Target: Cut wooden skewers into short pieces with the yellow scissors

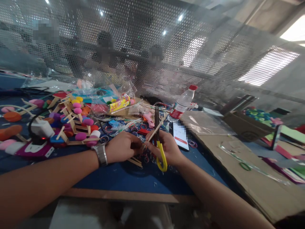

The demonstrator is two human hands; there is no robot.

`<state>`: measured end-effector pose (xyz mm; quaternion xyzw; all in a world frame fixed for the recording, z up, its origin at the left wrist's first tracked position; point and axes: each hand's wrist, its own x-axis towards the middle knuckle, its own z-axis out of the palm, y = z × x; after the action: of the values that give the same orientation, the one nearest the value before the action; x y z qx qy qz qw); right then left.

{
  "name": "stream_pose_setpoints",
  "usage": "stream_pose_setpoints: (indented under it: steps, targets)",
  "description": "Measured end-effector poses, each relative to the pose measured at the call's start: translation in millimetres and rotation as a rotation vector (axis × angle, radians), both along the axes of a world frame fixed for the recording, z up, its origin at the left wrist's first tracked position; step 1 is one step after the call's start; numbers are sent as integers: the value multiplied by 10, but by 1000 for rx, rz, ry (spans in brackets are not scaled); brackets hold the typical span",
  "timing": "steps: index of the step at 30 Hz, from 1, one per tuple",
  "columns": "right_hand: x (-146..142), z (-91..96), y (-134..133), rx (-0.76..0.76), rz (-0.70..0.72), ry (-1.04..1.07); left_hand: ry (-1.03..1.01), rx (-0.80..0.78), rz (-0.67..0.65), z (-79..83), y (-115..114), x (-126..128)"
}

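My right hand is closed around a pair of scissors with yellow handles, their dark blades pointing away from me. A thin wooden stick is pinched in the same hand and slants up to the right across the blades. My left hand, wearing a metal-band watch, meets the right at the stick's lower end. Its fingertips are pressed together there; what they pinch is too small to make out. More wooden sticks lie on the blue table below my hands.
Wooden stick shapes with coloured foam pieces crowd the left, beside a purple power strip. Ahead are a pink glue gun and a water bottle. A phone and cardboard lie right; a perforated screen stands behind.
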<state>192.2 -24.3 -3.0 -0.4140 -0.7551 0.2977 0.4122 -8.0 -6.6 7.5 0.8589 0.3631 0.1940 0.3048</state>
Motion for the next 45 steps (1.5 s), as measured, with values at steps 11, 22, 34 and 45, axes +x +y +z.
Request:
stream_pose_setpoints:
  steps: [11,22,34,45]
  targets:
    - [-13,20,-1,12,9,-5,1,-26,0,7,24,12]
    - [-4,25,1,-23,67,-55,-36,9,-28,-15,18,-11]
    - [-8,8,33,-56,144,-74,-40,-8,-39,-5,15,-23]
    - [7,-6,45,-93,173,-52,-17,38,-39,-36,27,-16]
